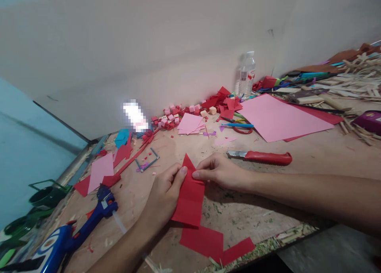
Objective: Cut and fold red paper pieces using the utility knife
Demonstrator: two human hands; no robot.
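Between my hands is a sheet of red paper (190,201), its top corner folded to a point. My left hand (166,189) grips its left edge, thumb lying on the face of the paper. On the right side, my right hand (218,172) pinches the folded edge between thumb and fingers. Two more red paper pieces (204,241) lie on the table just below the held sheet. A red-handled utility knife (268,158) with its blade out rests beyond my right forearm.
A blue glue gun (92,225) lies at left. Pink sheets (285,116), scissors (242,129), small pink and red cubes (169,116) and a plastic bottle (247,74) stand toward the wall. Wood sticks (357,74) are heaped at far right. A bright blurred screen (135,116) leans on the wall.
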